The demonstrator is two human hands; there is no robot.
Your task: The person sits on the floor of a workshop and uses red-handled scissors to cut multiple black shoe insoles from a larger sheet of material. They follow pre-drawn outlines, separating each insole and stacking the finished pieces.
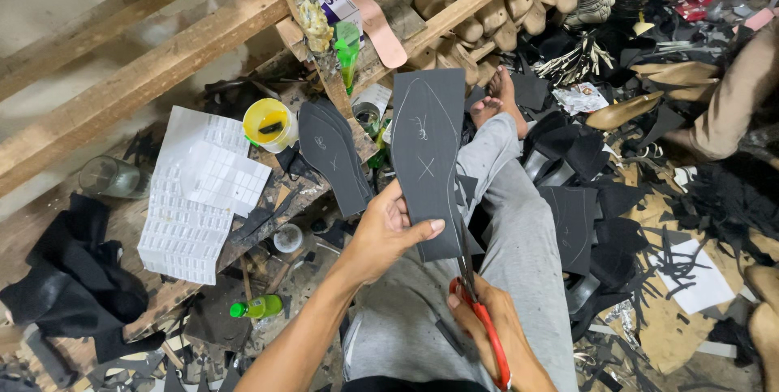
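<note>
Cluttered workshop floor, strewn with dark offcuts and paper scraps toward the right of the frame; rough wooden table at left centre, carrying white sheets, a yellow tub and two cut black soles. Centre frame: dark sheet marked with a pale sole outline, held upright above grey-trousered knees. Left hand pinching the sheet's lower edge, thumb across the front, fingers behind. Right hand closed through red scissors, blades meeting the sheet's bottom right edge. Seems to be the start of cutting along the outline, with most of the line untouched. Next move likely calls for steady snips just outside the line, turning the sheet with the left hand to follow the curve.
</note>
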